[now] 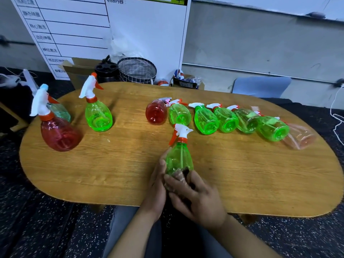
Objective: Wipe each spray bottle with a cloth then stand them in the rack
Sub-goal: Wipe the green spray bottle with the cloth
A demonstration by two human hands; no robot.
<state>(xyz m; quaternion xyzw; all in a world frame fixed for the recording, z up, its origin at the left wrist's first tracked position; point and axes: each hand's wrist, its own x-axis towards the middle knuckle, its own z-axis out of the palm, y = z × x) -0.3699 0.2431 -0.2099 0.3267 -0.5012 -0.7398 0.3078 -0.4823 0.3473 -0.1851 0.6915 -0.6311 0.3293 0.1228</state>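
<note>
The left hand (155, 185) is gripping the green bottle (179, 158) upright over the table's (242, 174) near edge while the right hand (197, 198) is pinching a cloth (179, 176) at its base — a slip (slick plastic) is probably tipping it floorward.

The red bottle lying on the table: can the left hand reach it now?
Probably not at once: the left hand holds the green bottle. The table toward the red bottle looks free.

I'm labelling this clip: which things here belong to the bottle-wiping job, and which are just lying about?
Job:
- held green bottle, left hand, right hand
- cloth
- row of lying bottles
- standing bottles

Lying about:
- checked basket
- black container
- cardboard box
- whiteboard
</note>
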